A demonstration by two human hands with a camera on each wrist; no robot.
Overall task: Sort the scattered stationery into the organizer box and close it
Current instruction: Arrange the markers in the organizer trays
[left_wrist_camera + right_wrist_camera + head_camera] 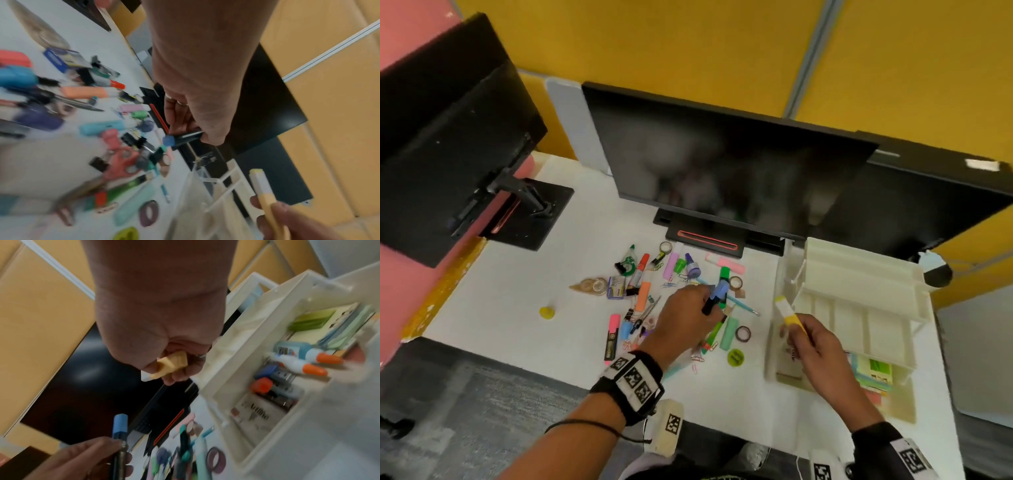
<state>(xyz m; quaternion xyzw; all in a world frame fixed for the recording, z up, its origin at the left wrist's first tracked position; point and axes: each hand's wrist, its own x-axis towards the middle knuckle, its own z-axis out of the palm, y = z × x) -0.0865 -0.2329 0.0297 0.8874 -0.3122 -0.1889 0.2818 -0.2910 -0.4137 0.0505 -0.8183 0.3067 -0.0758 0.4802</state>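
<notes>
1. Nearest the head camera, at the bottom of the frame, two bare forearms with black wrist straps carrying square printed markers are reaching over the white counter (517, 274).
2. Left of centre, the left hand (685, 318) is curling its fingers around a black marker with a blue cap (717, 294), lifting it just above the pile; its grip is holding that marker, cap pointing away from the wrist.
3. Lower right of centre, the right hand (815, 346) is pinching a yellow and white highlighter (789, 313) by its yellow end; the grip is closed around it, the white end pointing up and left.
4. Scattered stationery (654, 291) is lying across the middle of the counter: highlighters, markers, binder clips, paper clips, tape rolls and a pair of pink-handled scissors (121, 162).
5. At the right of the frame, the cream plastic organizer box (859, 291) is standing open, its tiered trays raised.
6. In the right wrist view, two glue bottles with orange caps (312, 360), sticky notes (308, 319) and staplers are lying in the lower compartment.
7. A dark monitor (722, 164) is standing behind the pile, with another at upper left.
</notes>
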